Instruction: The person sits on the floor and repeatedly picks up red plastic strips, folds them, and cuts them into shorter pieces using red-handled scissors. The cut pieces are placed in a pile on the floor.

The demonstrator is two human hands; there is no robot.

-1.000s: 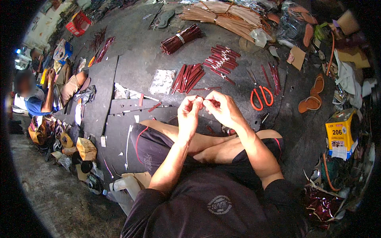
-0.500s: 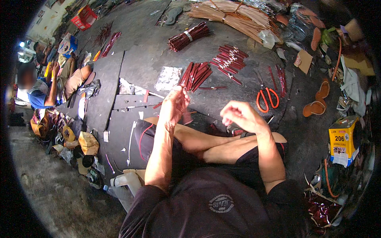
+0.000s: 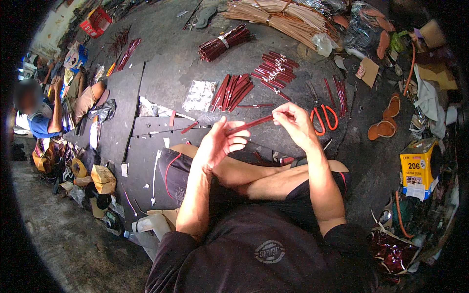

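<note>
A smooth, flat dark-red strip (image 3: 251,125) slanted between my two hands.
My right hand (image 3: 296,123) pinched one end between thumb and fingers, which hid the tip; the other end met my left hand (image 3: 217,144), fingers loosely spread, and I couldn't tell whether they gripped it. Below my right hand, a red-and-grey object (image 3: 286,159) was too small to make out. Beyond my hands lay a fanned pile of glossy strips (image 3: 231,93) and a crinkled, shiny packet (image 3: 199,96); loop-handled orange scissors (image 3: 322,115) lay just right.

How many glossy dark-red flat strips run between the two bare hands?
1 visible dark-red flat strip, from left hand to right hand; others may hide behind it.
</note>
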